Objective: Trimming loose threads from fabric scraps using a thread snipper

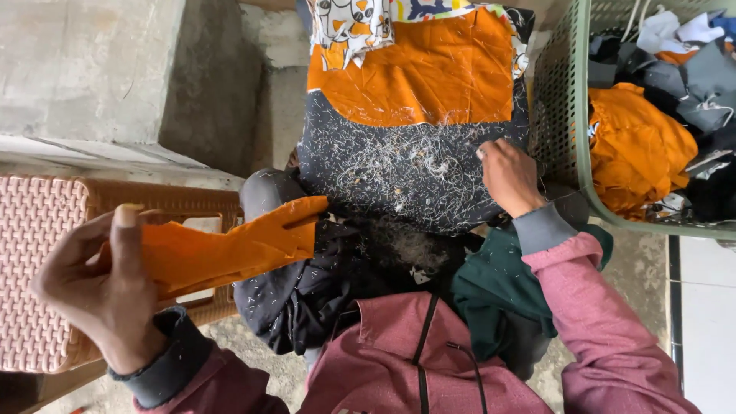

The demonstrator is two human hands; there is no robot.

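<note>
Left hand: the left hand [96, 284], at eight o'clock in the view, is raised with its back to the camera, thumb up, fingers closed on the near end of an orange fabric strip [230, 249].
Left arm: bent at the wrist, in a pink sleeve with a dark cuff.
Orange strip: its long axis runs from the left hand toward two o'clock; the free tip points at the lap and ends just at the edge of the dark speckled cloth [406, 172].
Right hand: the right hand [507, 176], at one o'clock from centre, lies knuckles up with fingers curled down onto the dark speckled cloth; whether it pinches anything cannot be told.
Dark cloth: spread over the lap, strewn with pale thread clippings, an orange panel [422, 73] joined along its far edge.
Green basket: the green basket [558, 107], at two o'clock, just beside the right hand, holds orange, grey, black and white fabric pieces.
Woven stool: a pink woven stool [38, 253] sits at nine o'clock, behind the left hand.
</note>
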